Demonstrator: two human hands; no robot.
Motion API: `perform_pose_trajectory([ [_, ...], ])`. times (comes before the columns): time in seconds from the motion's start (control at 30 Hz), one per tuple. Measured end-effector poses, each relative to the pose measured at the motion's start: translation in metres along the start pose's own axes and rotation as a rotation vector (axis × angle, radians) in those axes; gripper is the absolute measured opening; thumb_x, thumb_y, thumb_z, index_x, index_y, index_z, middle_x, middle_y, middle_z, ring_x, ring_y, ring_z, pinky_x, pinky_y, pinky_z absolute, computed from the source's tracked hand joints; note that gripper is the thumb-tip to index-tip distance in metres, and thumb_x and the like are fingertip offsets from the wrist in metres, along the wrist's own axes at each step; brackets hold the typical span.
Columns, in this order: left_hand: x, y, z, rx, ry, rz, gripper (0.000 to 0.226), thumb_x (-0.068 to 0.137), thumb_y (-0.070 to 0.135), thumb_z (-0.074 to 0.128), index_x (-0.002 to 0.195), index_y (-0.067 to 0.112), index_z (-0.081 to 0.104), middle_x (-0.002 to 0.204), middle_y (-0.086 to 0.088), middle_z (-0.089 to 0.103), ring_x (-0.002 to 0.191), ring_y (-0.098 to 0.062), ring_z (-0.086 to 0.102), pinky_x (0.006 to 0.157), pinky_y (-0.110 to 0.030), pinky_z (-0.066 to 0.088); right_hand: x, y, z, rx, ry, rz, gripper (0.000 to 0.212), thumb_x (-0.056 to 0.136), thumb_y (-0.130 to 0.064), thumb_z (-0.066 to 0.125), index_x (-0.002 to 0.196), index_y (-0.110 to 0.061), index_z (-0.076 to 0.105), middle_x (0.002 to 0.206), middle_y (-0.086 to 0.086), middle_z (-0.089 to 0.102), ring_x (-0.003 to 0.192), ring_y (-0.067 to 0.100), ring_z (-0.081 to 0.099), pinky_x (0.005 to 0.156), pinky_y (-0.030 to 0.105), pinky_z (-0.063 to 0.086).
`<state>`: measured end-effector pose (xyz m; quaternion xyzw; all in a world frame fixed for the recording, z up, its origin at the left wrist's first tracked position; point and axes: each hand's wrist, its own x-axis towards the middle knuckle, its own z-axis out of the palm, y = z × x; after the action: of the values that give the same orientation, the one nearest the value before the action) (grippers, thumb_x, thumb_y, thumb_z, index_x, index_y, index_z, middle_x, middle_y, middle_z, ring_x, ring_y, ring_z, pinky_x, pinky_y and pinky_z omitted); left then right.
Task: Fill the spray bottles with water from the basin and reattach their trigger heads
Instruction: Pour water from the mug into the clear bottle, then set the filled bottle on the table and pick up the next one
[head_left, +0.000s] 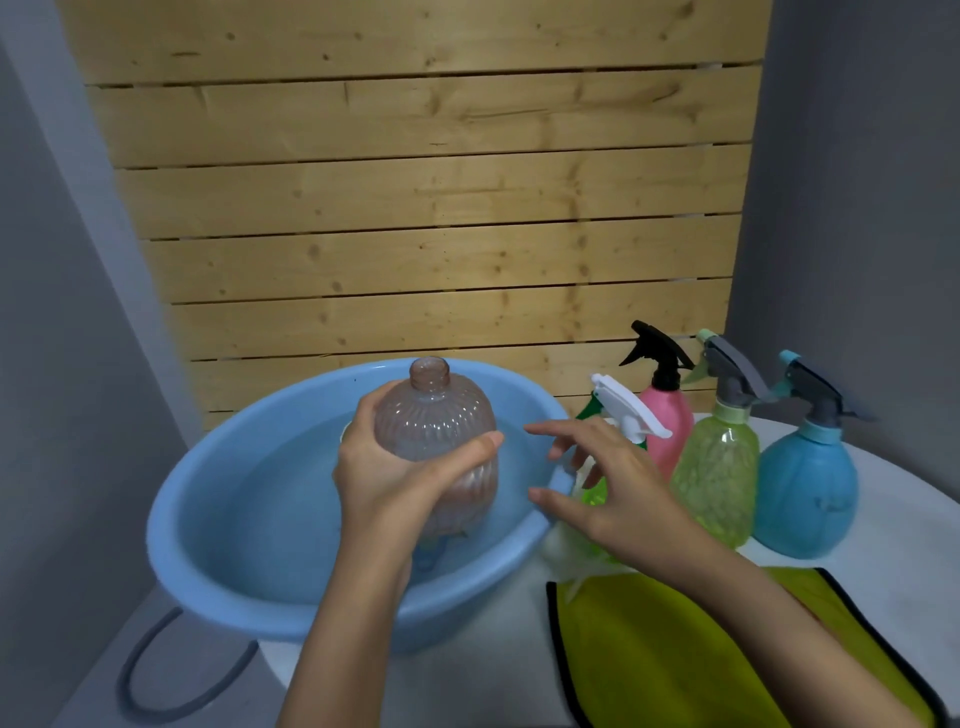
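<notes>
Where the count begins at left: grey hose loop (156, 686), lying below the blue basin (182, 519), which holds water and sits on the white tabletop (914, 519). Left hand (384, 478): clamped round the ribbed pink bottle (436, 415), held upright over the basin's water, neck open, no trigger head on it. Right hand (613, 488): fingers spread apart, holding nothing, hovering at the basin's right rim just before a white trigger head (631, 410). Further right, standing close together with heads on: opaque pink bottle (667, 421), pale green bottle (719, 467), blue bottle (808, 488); yellow-green cloth (675, 649) in front. Risks, as judged: wet plastic may slip from the one-handed grip and spill; a hasty reach for the white head may topple the crowded neighbours.
</notes>
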<state>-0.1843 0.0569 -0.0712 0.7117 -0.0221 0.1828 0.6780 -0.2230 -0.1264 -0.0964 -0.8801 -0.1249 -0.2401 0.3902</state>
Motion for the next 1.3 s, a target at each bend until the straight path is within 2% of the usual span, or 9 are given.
perform_pose_trajectory([
  [0.1,-0.003,0.004,0.005,-0.021,0.004,-0.009,0.087,0.022,0.051,0.086,0.104,0.041,0.06,0.107,0.012,0.067,0.1,-0.011,0.064,0.091,-0.039,0.054,-0.004,0.008,-0.005,-0.002,0.052,0.007,0.034,0.081,-0.018,0.074,0.11,-0.03,0.061,0.091,-0.011,0.056,0.083,0.009,0.054,0.069,0.014,0.042],
  [0.3,-0.01,0.006,0.018,-0.065,-0.016,-0.026,0.086,0.03,0.039,0.092,0.11,0.036,0.06,0.106,0.011,0.067,0.098,-0.009,0.064,0.088,-0.039,0.055,-0.015,0.017,-0.019,-0.082,0.009,0.034,0.016,0.086,-0.004,0.063,0.094,-0.018,0.062,0.081,-0.009,0.059,0.073,0.008,0.057,0.06,0.009,0.039],
  [0.43,-0.013,0.006,0.027,-0.081,-0.024,-0.016,0.073,0.042,0.024,0.096,0.103,0.037,0.058,0.097,0.02,0.06,0.095,-0.006,0.063,0.088,-0.038,0.055,-0.027,0.022,-0.03,-0.297,-0.114,0.131,0.018,0.086,-0.01,0.059,0.081,-0.027,0.059,0.076,-0.011,0.062,0.067,0.008,0.057,0.062,0.028,0.048],
  [0.57,-0.015,0.005,0.036,-0.099,-0.042,-0.007,0.075,0.041,0.022,0.096,0.104,0.036,0.057,0.1,0.016,0.063,0.093,-0.004,0.063,0.088,-0.038,0.055,-0.042,0.026,-0.04,-0.572,-0.207,0.356,0.009,0.091,-0.022,0.054,0.095,-0.021,0.063,0.092,0.0,0.064,0.085,0.019,0.06,0.063,0.029,0.043],
  [0.8,-0.011,-0.001,0.038,-0.193,-0.013,-0.055,0.088,0.025,0.037,0.093,0.107,0.036,0.061,0.102,0.011,0.069,0.094,-0.011,0.068,0.077,-0.046,0.058,-0.056,0.036,-0.049,-0.773,-0.451,0.715,0.037,0.095,-0.031,0.049,0.13,-0.019,0.045,0.132,0.009,0.044,0.119,0.03,0.051,0.091,0.037,0.044],
  [1.0,-0.013,-0.001,0.038,-0.163,-0.021,-0.031,0.082,0.029,0.032,0.095,0.104,0.037,0.06,0.103,0.008,0.068,0.093,-0.012,0.067,0.082,-0.044,0.057,-0.063,0.033,-0.055,-0.789,-0.495,0.843,0.04,0.091,-0.023,0.051,0.129,-0.015,0.043,0.132,0.013,0.031,0.115,0.031,0.051,0.083,0.036,0.043],
  [1.1,-0.014,-0.001,0.039,-0.141,-0.026,-0.013,0.076,0.04,0.02,0.095,0.104,0.036,0.058,0.102,0.01,0.067,0.093,-0.011,0.066,0.086,-0.041,0.056,-0.065,0.033,-0.057,-0.815,-0.519,0.895,0.046,0.093,-0.024,0.048,0.136,-0.014,0.037,0.133,0.014,0.034,0.118,0.029,0.051,0.087,0.034,0.043],
  [1.2,-0.012,-0.002,0.038,-0.145,-0.026,-0.023,0.08,0.03,0.032,0.095,0.1,0.042,0.059,0.103,0.01,0.067,0.095,-0.013,0.067,0.085,-0.042,0.056,-0.066,0.034,-0.058,-0.836,-0.564,0.919,0.052,0.095,-0.026,0.043,0.143,-0.016,0.029,0.136,0.014,0.039,0.122,0.026,0.052,0.093,0.034,0.043],
  [1.3,-0.011,-0.004,0.038,-0.154,-0.038,-0.02,0.079,0.031,0.031,0.095,0.101,0.041,0.059,0.104,0.008,0.068,0.095,-0.015,0.067,0.084,-0.044,0.057,-0.067,0.036,-0.06,-0.868,-0.585,0.922,0.049,0.097,-0.021,0.04,0.144,-0.016,0.028,0.137,0.012,0.043,0.125,0.025,0.049,0.094,0.034,0.042],
])
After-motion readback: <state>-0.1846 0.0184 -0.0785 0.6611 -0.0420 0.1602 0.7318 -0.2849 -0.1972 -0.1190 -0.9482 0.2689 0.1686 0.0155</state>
